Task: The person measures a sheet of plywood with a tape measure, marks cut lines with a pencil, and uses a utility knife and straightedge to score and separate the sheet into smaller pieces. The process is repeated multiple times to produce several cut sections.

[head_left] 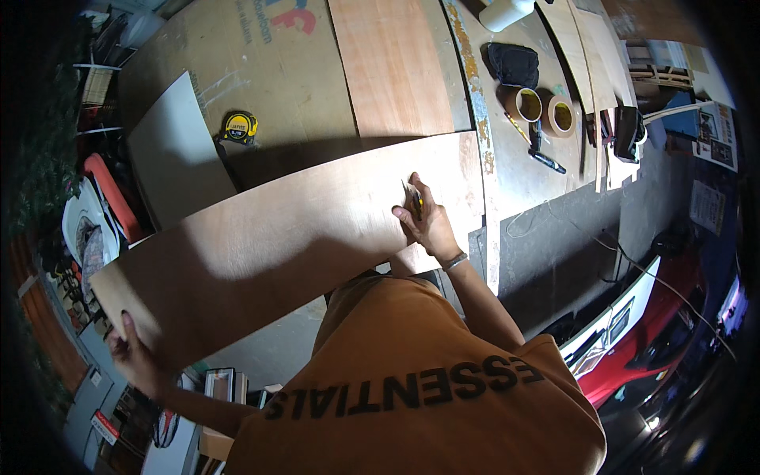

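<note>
Head view: the long plywood strip (277, 237) lies across the workbench (522, 166) in front of you, running from the lower left, where its end overhangs the bench edge, up to the right near the bench's paint-flecked rim. Its face is pale, smooth and unfinished, lit brightly along the upper edge and darkened by your own shadow across the middle. Your left hand (133, 356) grips the strip's overhanging left end, fingers curled over the edge, forearm reaching in from the lower frame. Your right hand (423, 218) rests on the strip near its right end, closed around a slim pencil-like tool (413, 198) with a yellow section, its tip set against the wood; the wrist wears a band. A yellow tape measure (240, 127) sits on the cardboard sheet (269, 71) beyond the strip, well apart from both hands. Farther right on the bench stand two rolls of brown tape (546, 111), side by side, beside a black pouch (513, 65) and a dark marker (548, 162).
</note>
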`<state>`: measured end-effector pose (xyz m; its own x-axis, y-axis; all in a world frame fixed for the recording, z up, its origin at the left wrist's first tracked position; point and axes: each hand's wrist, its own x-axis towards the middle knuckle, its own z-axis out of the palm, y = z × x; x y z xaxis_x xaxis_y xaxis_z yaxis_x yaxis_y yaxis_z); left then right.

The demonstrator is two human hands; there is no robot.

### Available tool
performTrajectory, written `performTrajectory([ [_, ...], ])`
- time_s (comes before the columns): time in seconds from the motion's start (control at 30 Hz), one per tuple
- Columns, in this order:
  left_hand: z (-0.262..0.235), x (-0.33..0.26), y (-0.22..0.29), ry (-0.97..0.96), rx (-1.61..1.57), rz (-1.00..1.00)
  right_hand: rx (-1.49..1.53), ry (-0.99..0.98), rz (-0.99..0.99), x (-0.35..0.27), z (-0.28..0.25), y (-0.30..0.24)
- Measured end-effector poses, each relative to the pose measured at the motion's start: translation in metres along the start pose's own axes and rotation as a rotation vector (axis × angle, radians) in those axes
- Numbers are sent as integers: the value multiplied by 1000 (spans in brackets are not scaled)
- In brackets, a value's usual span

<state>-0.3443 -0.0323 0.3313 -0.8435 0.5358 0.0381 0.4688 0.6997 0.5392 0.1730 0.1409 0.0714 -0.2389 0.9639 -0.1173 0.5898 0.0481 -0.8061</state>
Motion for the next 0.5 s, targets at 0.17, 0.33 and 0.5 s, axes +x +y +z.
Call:
performTrajectory([
  [0.17,-28,-51,68,133,-104,89,167,-148,300,-11,-27,15],
  [0.33,-10,-17,-10,-37,-28,-72,289,343,645,-53,-42,42],
  [0.5,50,-15,-95,-94,-460,-79,576,456,858,-59,-44,75],
])
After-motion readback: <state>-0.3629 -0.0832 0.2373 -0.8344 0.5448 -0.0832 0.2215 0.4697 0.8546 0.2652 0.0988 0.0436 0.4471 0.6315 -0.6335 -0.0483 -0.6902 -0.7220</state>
